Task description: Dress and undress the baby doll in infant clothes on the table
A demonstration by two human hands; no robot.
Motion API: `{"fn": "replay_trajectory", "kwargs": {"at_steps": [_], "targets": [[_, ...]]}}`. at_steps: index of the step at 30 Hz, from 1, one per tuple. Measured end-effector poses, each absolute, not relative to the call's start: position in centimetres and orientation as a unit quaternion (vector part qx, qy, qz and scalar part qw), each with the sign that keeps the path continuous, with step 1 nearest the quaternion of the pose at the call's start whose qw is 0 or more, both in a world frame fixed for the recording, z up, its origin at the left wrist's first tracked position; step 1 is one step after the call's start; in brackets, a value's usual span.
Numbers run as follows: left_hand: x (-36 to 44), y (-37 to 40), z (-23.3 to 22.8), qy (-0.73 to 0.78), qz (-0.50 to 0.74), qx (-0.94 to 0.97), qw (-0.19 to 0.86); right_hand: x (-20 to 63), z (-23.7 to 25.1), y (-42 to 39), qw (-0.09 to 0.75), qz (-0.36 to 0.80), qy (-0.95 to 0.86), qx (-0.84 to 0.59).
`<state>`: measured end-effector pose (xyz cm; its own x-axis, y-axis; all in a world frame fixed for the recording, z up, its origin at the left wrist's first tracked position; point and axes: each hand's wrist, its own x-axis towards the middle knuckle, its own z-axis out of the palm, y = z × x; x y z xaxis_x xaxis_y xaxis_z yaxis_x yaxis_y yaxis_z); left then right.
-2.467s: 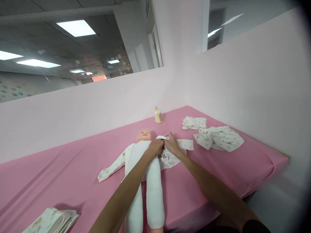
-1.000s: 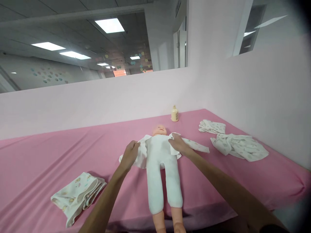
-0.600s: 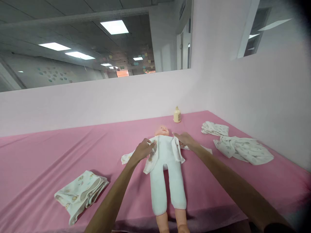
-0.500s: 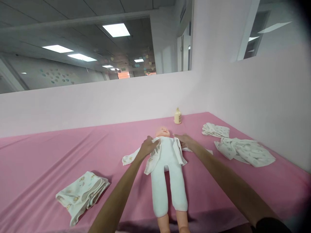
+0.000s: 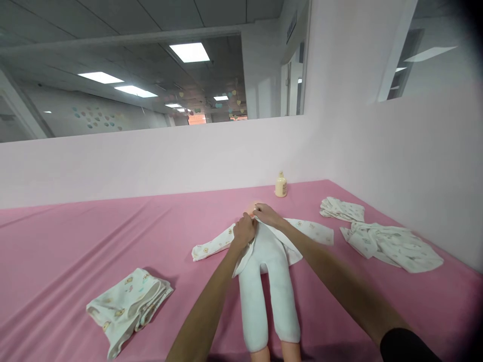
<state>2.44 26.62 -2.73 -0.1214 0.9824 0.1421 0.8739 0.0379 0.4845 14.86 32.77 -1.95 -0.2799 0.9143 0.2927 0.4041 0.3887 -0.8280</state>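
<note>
A baby doll (image 5: 268, 281) with a white cloth body lies on its back on the pink table (image 5: 113, 236), feet towards me. It wears an open white printed shirt (image 5: 315, 232) with both sleeves spread sideways. My left hand (image 5: 244, 231) pinches the shirt's left front edge at the doll's chest. My right hand (image 5: 266, 215) grips the right front edge near the neck, hiding most of the doll's face. The two hands almost touch over the chest.
A folded printed garment (image 5: 126, 304) lies at the near left. Two more printed garments, a small folded garment (image 5: 342, 209) and a crumpled garment (image 5: 392, 242), lie at the right by the wall. A small cream bottle (image 5: 280, 185) stands at the table's back edge.
My hands were apart at the doll's sides, holding the shirt fronts open. They have come together over the chest, pulling both front edges inward. The camera view drifted slightly left and down.
</note>
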Motion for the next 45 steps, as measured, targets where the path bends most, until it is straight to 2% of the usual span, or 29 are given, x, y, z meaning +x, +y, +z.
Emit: {"fn": "replay_trajectory", "kwargs": {"at_steps": [7, 13, 20, 27, 36, 45], "targets": [[0.5, 27.4, -2.8, 0.673, 0.333, 0.636, 0.177, 15.6, -2.9, 30.8, 0.395, 0.258, -0.757, -0.452], [0.3, 27.1, -3.1, 0.656, 0.371, 0.625, 0.203, 16.0, -3.6, 29.3, 0.430, 0.243, -0.728, -0.476], [-0.2, 27.5, -2.6, 0.668, 0.406, 0.594, 0.188, 15.2, -3.6, 29.4, 0.455, 0.246, -0.680, -0.520], [-1.5, 27.4, -2.7, 0.677, 0.426, 0.572, 0.182, 15.2, -2.5, 30.5, 0.427, 0.249, -0.679, -0.544], [-1.9, 27.8, -3.6, 0.617, 0.513, 0.543, 0.247, 14.0, -3.0, 31.7, 0.394, 0.233, -0.695, -0.554], [-1.3, 28.1, -4.4, 0.613, 0.524, 0.543, 0.235, 14.7, -3.0, 31.2, 0.370, 0.197, -0.718, -0.555]]}}
